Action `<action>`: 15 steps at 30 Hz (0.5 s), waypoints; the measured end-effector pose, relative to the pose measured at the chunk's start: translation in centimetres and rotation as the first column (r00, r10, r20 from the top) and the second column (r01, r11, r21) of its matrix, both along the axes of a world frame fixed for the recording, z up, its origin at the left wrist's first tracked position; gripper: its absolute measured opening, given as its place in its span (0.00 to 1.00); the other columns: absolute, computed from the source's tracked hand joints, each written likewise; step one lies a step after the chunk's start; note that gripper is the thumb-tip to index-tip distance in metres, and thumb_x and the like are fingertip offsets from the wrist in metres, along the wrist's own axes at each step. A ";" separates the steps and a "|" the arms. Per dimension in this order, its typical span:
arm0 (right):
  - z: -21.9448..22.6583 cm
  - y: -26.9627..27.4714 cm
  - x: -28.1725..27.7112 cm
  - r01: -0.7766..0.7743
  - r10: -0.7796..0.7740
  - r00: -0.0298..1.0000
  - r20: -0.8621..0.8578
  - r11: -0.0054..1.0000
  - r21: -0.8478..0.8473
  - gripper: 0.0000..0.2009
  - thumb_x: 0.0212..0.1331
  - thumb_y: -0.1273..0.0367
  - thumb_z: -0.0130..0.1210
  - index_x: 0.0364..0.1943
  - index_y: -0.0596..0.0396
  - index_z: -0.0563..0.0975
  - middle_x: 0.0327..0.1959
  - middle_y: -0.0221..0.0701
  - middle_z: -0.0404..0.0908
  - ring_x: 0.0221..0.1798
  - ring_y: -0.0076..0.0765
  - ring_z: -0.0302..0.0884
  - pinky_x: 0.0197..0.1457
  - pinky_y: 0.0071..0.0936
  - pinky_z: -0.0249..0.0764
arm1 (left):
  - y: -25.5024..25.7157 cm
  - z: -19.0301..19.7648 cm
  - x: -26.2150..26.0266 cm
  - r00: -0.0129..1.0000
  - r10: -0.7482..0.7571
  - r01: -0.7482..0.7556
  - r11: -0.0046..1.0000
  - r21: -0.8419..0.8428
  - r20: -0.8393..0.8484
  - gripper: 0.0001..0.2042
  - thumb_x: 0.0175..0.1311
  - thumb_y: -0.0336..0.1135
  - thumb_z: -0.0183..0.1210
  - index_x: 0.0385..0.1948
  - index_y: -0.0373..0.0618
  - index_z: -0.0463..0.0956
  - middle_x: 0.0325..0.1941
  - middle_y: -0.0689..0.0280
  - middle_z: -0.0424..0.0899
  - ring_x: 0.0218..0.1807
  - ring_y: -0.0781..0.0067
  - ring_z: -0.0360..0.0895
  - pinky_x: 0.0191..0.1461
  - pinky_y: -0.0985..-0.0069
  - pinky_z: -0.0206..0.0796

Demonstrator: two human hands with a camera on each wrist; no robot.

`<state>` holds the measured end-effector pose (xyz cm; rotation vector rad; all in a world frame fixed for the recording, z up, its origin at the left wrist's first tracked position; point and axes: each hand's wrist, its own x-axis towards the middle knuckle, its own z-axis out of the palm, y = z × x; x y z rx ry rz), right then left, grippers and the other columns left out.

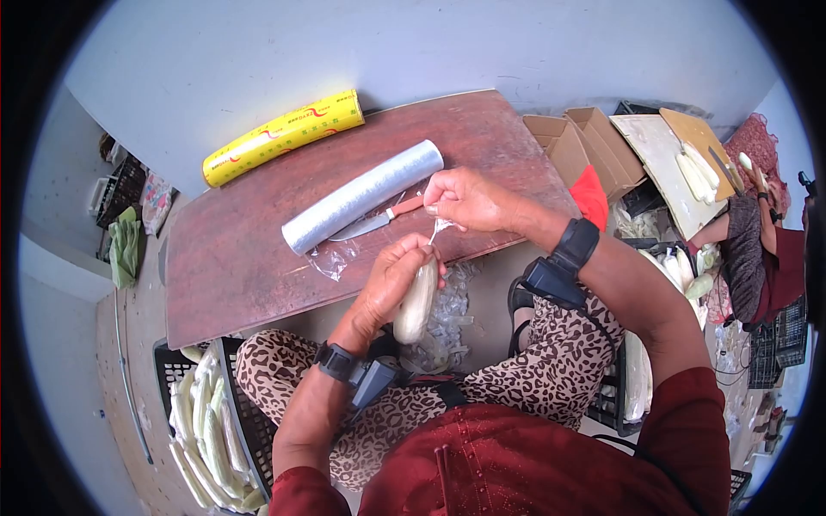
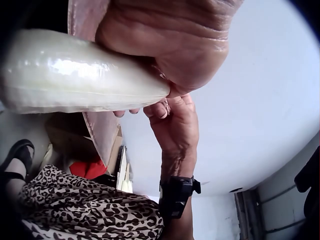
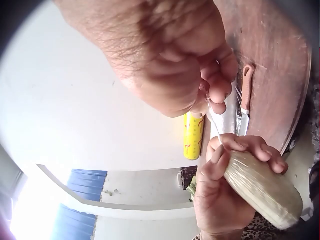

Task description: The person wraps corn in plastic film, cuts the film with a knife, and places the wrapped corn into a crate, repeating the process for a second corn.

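My left hand [image 1: 395,280] grips the upper end of a long, pale vegetable [image 1: 416,310] wrapped tightly in clear cling film. In the left wrist view the smooth, shiny vegetable [image 2: 75,75] points away from the palm. Above it, my right hand [image 1: 469,199] pinches the end of the film, which is drawn into a thin twisted strand [image 3: 216,122] between both hands. Just beyond the hands, a knife [image 1: 370,224] with a reddish-brown handle lies on the red-brown table [image 1: 232,267]. A large roll of cling film [image 1: 361,196] lies behind the knife.
A yellow printed roll [image 1: 284,138] lies at the table's back edge by the wall. Crates of pale vegetables [image 1: 206,421] stand at both sides of the legs. Cardboard boxes [image 1: 576,150] are to the right, where another person [image 1: 774,258] sits. Film scraps [image 1: 452,314] lie below the table edge.
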<state>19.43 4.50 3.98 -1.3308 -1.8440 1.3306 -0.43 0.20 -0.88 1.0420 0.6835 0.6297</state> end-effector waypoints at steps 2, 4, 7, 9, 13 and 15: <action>0.1 0.2 0.2 0.023 -0.026 0.999 0.047 0.998 0.064 0.05 0.63 0.74 0.53 0.39 0.60 0.74 0.27 0.27 0.76 0.26 0.16 0.70 0.25 0.19 0.67 | 0.0 0.0 0.0 1.000 0.014 -0.014 1.000 -0.020 0.017 0.07 0.68 0.34 0.45 0.35 0.44 0.70 0.32 0.61 0.78 0.34 0.70 0.77 0.42 0.73 0.72; 0.4 0.2 0.4 0.132 -0.132 0.991 -0.007 0.987 0.087 0.04 0.63 0.74 0.53 0.39 0.60 0.74 0.27 0.26 0.75 0.27 0.15 0.70 0.26 0.18 0.67 | -0.1 0.1 0.0 1.000 0.014 -0.014 1.000 -0.006 0.020 0.07 0.68 0.34 0.44 0.35 0.44 0.70 0.32 0.60 0.78 0.34 0.70 0.77 0.42 0.73 0.72; 0.9 -0.1 0.9 0.213 -0.202 0.977 -0.070 0.951 0.225 0.04 0.63 0.74 0.53 0.39 0.59 0.74 0.30 0.26 0.76 0.28 0.15 0.71 0.28 0.16 0.67 | 0.0 -0.1 -0.2 0.999 0.029 -0.029 1.000 -0.013 0.028 0.07 0.69 0.34 0.45 0.35 0.44 0.70 0.32 0.60 0.78 0.33 0.69 0.77 0.41 0.73 0.72; 1.5 -0.7 0.8 0.169 -0.144 0.983 -0.115 0.952 0.255 0.04 0.62 0.75 0.53 0.39 0.58 0.74 0.33 0.26 0.77 0.29 0.15 0.72 0.30 0.15 0.68 | 0.0 -0.1 -0.2 0.998 0.050 -0.049 0.999 -0.024 0.039 0.08 0.69 0.35 0.45 0.35 0.44 0.70 0.31 0.61 0.79 0.33 0.70 0.77 0.40 0.74 0.72; 2.6 -3.2 -0.3 -0.089 0.092 0.996 0.004 0.956 0.280 0.07 0.59 0.76 0.55 0.40 0.57 0.74 0.39 0.27 0.78 0.31 0.19 0.74 0.33 0.20 0.71 | -0.2 0.3 0.1 0.996 0.078 -0.076 0.996 -0.047 0.043 0.09 0.70 0.36 0.46 0.34 0.43 0.71 0.30 0.63 0.79 0.31 0.73 0.77 0.38 0.75 0.71; 2.1 -3.6 -0.3 -0.199 0.173 0.979 0.110 0.927 0.318 0.09 0.58 0.76 0.57 0.41 0.58 0.73 0.39 0.29 0.78 0.31 0.21 0.75 0.34 0.24 0.72 | -0.2 0.3 0.3 0.997 0.073 -0.071 0.996 -0.057 0.040 0.09 0.70 0.36 0.46 0.34 0.43 0.72 0.30 0.64 0.79 0.31 0.73 0.77 0.38 0.75 0.71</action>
